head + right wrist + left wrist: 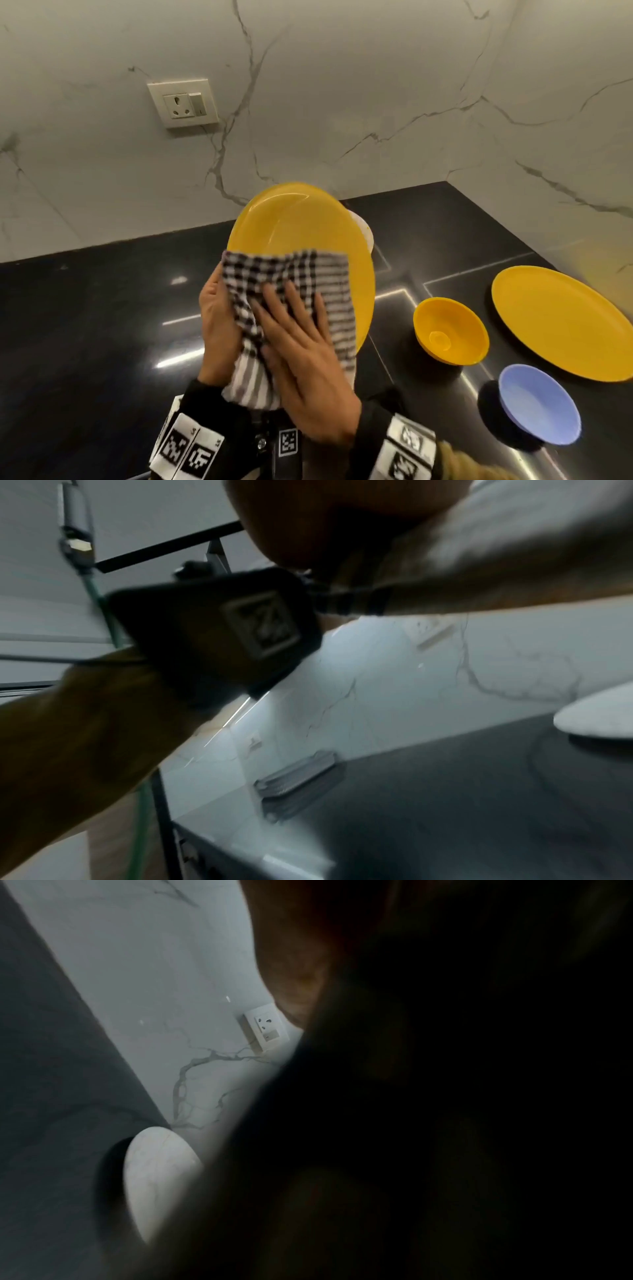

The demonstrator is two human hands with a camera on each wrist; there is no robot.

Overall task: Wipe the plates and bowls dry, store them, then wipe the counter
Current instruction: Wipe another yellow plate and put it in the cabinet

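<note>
— Black counter point(85, 325) under a white marble wall point(376, 85). How far along am I?

— Early, I'd judge. You're drying a yellow plate point(301, 233) held tilted above the counter; another yellow plate point(561, 325), a yellow bowl point(450, 329) and a blue bowl point(539, 404) wait on your right, nothing stored.

— And my hands?

— Your left hand point(215, 325) grips the plate's edge through the checked cloth point(294, 291); your right hand point(305, 359) presses the cloth flat, fingers spread.

Held plate point(301, 233): yellow, tilted, checked cloth point(291, 291) over it
Second plate point(561, 322): yellow, flat on counter point(102, 325)
Bowls: yellow point(450, 329), blue point(539, 404), beside it
</note>
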